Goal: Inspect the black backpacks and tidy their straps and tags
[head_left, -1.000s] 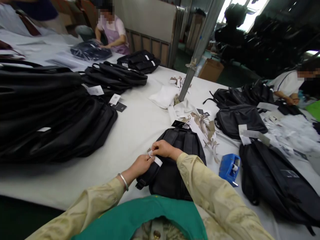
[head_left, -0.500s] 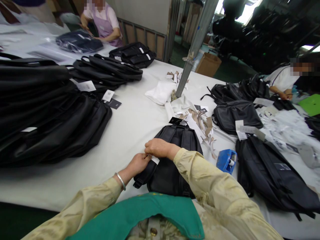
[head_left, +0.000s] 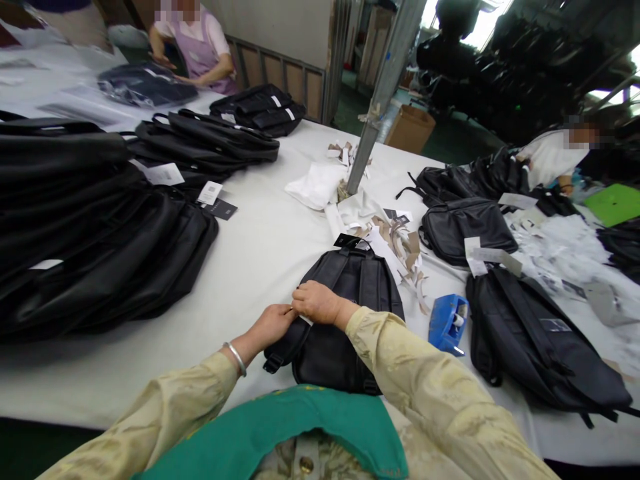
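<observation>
A black backpack [head_left: 325, 360] lies on the table in front of me, its shoulder straps facing up and its top pointing away. A black hang tag [head_left: 347, 241] is at its top handle. My left hand [head_left: 273, 325], with a bangle on the wrist, is closed in a pinch at the edge of the left shoulder strap [head_left: 289, 348]. Right against it, my right hand [head_left: 317, 303] is closed over the same strap from above. Part of a small white paper strip [head_left: 306, 321] shows under the right fingers. The fingertips meet, so their exact grip is partly hidden.
A blue tape dispenser [head_left: 449, 324] stands to the right, beside another black backpack [head_left: 537, 340]. Paper scraps [head_left: 400, 243] lie around a metal post [head_left: 373, 133]. Stacked black bags [head_left: 100, 247] fill the left. Co-workers stand at the far left and far right.
The hands stay together on the strap; the right fingers have turned slightly and cover more of the white strip. The whole view has shifted a little.
</observation>
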Demonstrator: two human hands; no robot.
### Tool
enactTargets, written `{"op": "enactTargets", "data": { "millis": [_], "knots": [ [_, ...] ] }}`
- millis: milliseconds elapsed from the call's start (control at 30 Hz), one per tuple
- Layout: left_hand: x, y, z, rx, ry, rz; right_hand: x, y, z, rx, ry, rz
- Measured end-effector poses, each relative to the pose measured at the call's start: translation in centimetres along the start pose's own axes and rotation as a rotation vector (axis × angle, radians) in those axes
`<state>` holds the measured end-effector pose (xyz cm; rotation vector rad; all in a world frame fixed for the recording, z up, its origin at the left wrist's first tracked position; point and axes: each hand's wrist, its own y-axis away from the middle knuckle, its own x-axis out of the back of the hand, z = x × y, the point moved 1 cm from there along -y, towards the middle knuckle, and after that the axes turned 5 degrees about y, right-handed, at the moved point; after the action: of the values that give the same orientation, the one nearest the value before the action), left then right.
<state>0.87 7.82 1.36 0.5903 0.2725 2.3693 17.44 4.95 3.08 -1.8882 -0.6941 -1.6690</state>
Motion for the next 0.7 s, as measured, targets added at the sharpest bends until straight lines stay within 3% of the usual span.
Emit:
{"op": "enactTargets", "data": {
  "millis": [267,433,600,700],
  "knots": [
    [-0.2,0.1,-0.9,0.065,0.192,-0.015,-3.4,2.7,-3.2,-0.351,-0.22,0.252],
    [-0.5,0.3,-0.8,0.132,0.339,-0.054,-4.5,2.9,-5.7,-0.709,-0.328,0.358],
    [-1.2,0.0,-1.3,0.242,0.625,-0.01,-4.6,2.4,-6.4,-0.838,-0.417,0.423],
    [-1.5,-0.4,-2.0,0.292,0.61,-0.004,-4.6,2.6,-6.2,-0.907,-0.476,0.448]
  ]
}}
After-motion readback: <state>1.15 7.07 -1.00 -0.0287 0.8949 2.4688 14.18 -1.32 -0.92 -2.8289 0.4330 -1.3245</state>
